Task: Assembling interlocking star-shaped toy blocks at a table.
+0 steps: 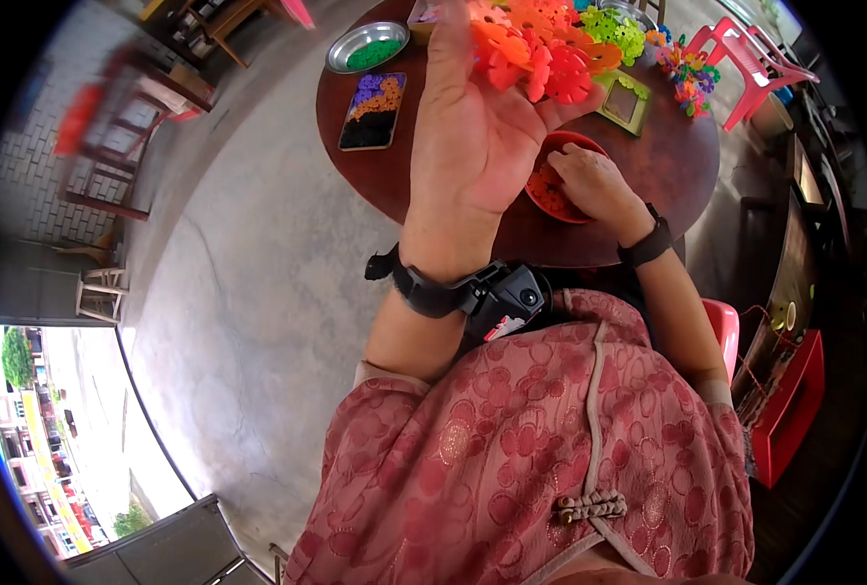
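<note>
My left hand (477, 146) is raised over the table with its palm facing me. It grips a bunch of orange and red plastic flower pieces (541, 49), which hides most of its fingers. My right hand (594, 180) reaches into a red bowl (572, 220) near the table's front edge. Its fingers are curled down among the red flower pieces (549, 191) in the bowl; what lies between the fingertips is hidden. Light green flower pieces (621, 37) show just beyond the bunch.
The round brown table (682, 175) also bears a metal dish (334, 58) of green pieces, a tray (371, 144) sorted into purple, orange and black, a green frame (638, 122) and a multicoloured flower cluster (692, 78). A pink plastic chair (746, 63) stands beyond, right.
</note>
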Demonstrator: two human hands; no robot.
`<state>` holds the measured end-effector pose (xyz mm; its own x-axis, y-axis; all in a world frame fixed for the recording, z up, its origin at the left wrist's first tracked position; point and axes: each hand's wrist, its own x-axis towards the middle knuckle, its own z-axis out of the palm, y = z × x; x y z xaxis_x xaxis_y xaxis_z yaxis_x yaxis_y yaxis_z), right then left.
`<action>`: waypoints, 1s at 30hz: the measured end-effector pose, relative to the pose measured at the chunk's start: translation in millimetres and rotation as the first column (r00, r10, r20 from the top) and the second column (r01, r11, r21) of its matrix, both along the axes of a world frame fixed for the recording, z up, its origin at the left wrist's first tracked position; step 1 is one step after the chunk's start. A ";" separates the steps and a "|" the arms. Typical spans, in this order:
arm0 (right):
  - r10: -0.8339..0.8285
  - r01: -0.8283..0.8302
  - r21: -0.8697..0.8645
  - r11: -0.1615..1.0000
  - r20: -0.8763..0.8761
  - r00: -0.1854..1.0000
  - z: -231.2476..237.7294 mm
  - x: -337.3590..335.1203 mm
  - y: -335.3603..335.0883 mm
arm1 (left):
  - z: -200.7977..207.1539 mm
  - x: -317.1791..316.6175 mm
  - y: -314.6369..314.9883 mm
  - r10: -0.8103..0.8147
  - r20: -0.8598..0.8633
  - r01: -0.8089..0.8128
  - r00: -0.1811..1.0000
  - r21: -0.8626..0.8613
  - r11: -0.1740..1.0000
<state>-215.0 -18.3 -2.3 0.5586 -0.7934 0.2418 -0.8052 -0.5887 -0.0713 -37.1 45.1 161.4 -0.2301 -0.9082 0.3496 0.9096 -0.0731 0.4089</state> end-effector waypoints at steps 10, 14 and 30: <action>-0.028 0.029 -0.044 0.999 0.029 0.999 9.2 8.4 5.1 | -8.3 -0.1 -14.4 0.063 0.041 -0.062 0.997 -0.031 0.998; -0.050 0.055 -0.043 0.998 0.114 0.992 14.1 5.7 8.5 | -6.9 -7.0 -9.8 0.153 0.097 -0.148 0.983 -0.065 0.987; 0.024 0.088 -0.059 0.994 0.933 0.358 167.6 -0.9 104.5 | -25.7 -4.2 -15.8 0.117 0.175 -0.110 0.978 -0.048 0.993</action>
